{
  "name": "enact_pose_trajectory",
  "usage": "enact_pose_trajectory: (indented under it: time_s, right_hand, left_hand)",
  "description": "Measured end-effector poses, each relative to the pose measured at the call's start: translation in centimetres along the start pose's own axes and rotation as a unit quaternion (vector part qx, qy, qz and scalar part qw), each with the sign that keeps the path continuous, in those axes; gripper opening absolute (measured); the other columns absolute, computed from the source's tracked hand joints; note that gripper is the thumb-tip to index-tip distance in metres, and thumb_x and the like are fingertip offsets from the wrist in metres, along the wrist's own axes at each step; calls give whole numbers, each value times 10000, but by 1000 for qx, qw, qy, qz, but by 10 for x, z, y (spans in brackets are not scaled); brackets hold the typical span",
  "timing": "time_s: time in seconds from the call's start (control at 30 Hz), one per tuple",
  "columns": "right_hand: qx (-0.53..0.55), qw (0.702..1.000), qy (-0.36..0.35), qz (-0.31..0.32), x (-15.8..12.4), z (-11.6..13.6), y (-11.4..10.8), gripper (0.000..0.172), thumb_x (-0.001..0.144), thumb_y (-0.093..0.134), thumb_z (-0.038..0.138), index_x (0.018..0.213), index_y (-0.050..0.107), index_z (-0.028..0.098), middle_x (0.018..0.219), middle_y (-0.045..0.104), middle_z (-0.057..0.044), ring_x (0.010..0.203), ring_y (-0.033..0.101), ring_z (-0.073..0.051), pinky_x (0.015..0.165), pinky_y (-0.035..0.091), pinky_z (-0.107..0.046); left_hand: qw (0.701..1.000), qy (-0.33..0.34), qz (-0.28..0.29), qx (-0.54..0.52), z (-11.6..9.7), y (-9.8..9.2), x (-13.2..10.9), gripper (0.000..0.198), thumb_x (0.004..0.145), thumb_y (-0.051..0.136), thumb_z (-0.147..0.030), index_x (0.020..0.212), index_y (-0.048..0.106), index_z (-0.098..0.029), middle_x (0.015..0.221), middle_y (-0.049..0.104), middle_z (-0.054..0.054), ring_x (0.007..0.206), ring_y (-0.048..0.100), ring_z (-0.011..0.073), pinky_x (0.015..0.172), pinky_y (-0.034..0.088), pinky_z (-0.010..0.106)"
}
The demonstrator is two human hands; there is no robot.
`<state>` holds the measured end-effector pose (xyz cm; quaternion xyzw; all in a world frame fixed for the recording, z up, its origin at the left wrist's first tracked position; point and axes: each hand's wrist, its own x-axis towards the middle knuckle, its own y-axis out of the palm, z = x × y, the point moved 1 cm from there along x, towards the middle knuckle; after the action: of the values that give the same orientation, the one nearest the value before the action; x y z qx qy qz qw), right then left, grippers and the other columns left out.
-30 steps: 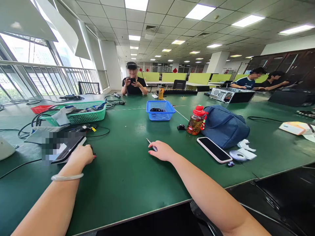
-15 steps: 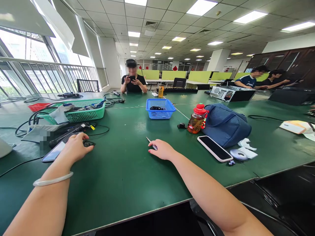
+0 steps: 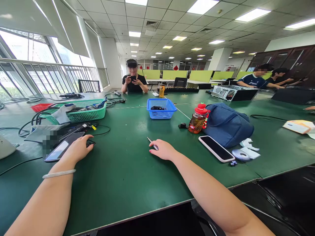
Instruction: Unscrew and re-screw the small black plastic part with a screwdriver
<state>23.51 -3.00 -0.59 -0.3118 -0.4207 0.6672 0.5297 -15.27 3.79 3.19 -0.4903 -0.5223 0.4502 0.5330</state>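
My left hand (image 3: 79,148) rests low over the table at the left, palm down, with thumb and fingers closed about a small black part (image 3: 90,143). Most of that part is hidden by the hand. Beside the wrist lies a phone or tablet (image 3: 57,151) with a partly lit screen. At mid-table, my right hand (image 3: 162,149) is closed around a slim, pointed silver tool (image 3: 153,144). Its tip points forward and left, towards the blue basket (image 3: 161,114), which holds small black items. Bare green table (image 3: 120,157) lies between my hands.
Cables and grey gloves crowd a green basket (image 3: 94,113) at the left. To the right are a red-lidded bottle (image 3: 196,120), a navy bag (image 3: 227,126), a white-edged phone (image 3: 216,149) and an open computer case (image 3: 233,92). Across the table sits a person (image 3: 134,82) holding a phone.
My left hand has settled lower and flatter, its fingers stretching further forward by the black part. My right hand keeps its pose with the tool. At the right edge, another person's hand shows more.
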Motion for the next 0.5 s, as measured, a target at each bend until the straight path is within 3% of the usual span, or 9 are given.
enact_pose_trajectory:
  time_s: [0.17,0.33,0.5]
  right_hand:
    - [2,1000,0,1,0,0,-1,312,868,586,436,1142,611,291,1033,544,-11,833,525,-79,669,348,-154]
    - [0,1000,2,3,0,1,-2,315,867,583,435,1142,613,285,1042,543,-14,843,526,-81,674,349,-159]
    - [2,1000,0,1,1,-1,0,311,867,581,443,1139,608,295,1045,541,-8,846,527,-81,680,352,-162]
  left_hand:
    - [999,22,30,-24,-4,-3,-5,527,847,345,-202,1372,385,-166,1340,504,143,1194,521,274,1024,412,412]
    - [998,36,37,-43,-3,-5,-9,675,747,324,-53,1400,380,-216,1397,467,104,1209,522,247,1022,426,390]
    - [998,28,25,-43,-6,-7,-10,703,657,374,-52,1343,457,-181,1336,525,103,1179,543,237,1023,431,371]
